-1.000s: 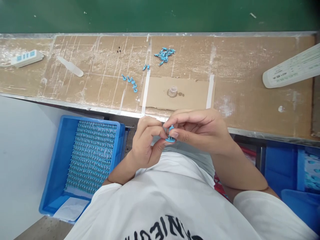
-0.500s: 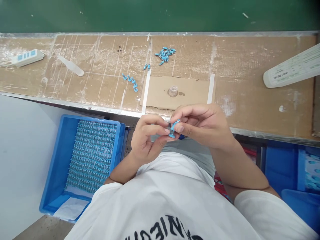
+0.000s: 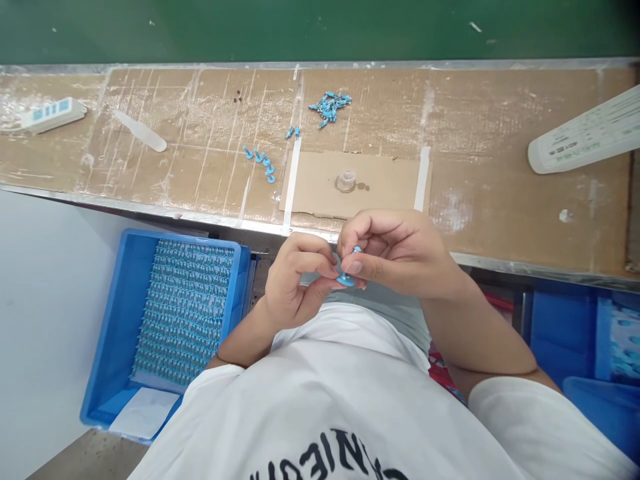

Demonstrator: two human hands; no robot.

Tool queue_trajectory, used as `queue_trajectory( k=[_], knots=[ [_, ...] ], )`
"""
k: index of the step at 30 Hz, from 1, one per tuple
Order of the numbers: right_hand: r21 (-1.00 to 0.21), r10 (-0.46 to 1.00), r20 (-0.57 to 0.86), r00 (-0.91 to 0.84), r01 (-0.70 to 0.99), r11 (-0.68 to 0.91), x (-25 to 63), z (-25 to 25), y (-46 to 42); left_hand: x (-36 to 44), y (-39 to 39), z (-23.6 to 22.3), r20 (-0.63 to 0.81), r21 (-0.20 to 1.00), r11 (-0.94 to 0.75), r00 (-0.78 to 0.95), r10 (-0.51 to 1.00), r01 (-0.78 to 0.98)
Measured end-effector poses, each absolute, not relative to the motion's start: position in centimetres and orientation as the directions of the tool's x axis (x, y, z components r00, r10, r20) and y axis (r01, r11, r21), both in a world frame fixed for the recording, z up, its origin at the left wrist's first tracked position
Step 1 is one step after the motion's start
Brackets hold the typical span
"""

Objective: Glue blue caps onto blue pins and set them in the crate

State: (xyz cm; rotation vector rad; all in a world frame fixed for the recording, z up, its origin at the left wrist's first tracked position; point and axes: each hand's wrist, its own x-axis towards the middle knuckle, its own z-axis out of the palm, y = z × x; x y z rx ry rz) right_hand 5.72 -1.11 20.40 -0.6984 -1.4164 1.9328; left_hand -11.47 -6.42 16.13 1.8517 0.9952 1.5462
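Note:
Close in front of my body, below the bench edge, both hands meet on one small blue figurine (image 3: 345,280) with a round base. My left hand (image 3: 303,277) pinches it by the base between thumb and fingers. Thumb and index finger of my right hand (image 3: 400,253) close on its upper part, which they mostly cover. On the bench, several blue pieces with round bases (image 3: 268,169) stand in a curved row, two small blue pieces (image 3: 297,133) lie by the tape, and a pile of small blue parts (image 3: 330,107) sits farther back.
A small clear cup (image 3: 345,181) stands on a taped cardboard piece (image 3: 315,193). A white bottle (image 3: 575,137) lies at the right; a translucent spatula-like strip (image 3: 141,131) and a white-and-blue box (image 3: 54,115) are left. A blue crate (image 3: 107,340) holds rows of blue pieces below.
The figurine has turned in my fingers, so its round base shows more and its upper part less. My right fingers have curled more closely around it.

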Motion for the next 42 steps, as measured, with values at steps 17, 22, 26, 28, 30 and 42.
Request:
queue_trajectory(
  k=[17,22,26,28,30,42],
  knots=[
    [-0.971,0.838,-0.100,-0.536,-0.129,-0.199,4.7,21.6,-1.4,-10.4,-6.8,15.0,0.514,0.857,-0.514,0.015,0.858,0.025],
    [-0.980,0.842,-0.062,-0.536,-0.127,-0.153,4.7,21.3,-1.6,-10.7,-6.8,15.3,0.564,0.822,-0.563,0.017,0.826,0.087],
    [-0.975,0.822,-0.062,-0.567,-0.143,-0.172,4.7,21.0,-1.6,-10.9,-6.8,15.4,0.573,0.811,-0.570,0.019,0.820,0.133],
    [-0.971,0.813,-0.059,-0.579,-0.155,-0.180,4.6,20.9,-1.6,-11.0,-6.8,15.5,0.567,0.813,-0.564,0.021,0.823,0.145],
    [-0.969,0.807,-0.047,-0.589,-0.169,-0.181,4.6,20.8,-1.6,-11.0,-6.8,15.7,0.572,0.808,-0.570,0.030,0.820,0.148],
    [-0.961,0.771,-0.060,-0.634,-0.171,-0.216,4.7,21.0,-1.5,-11.0,-6.9,15.6,0.596,0.789,-0.593,0.031,0.802,0.162]
  ],
)
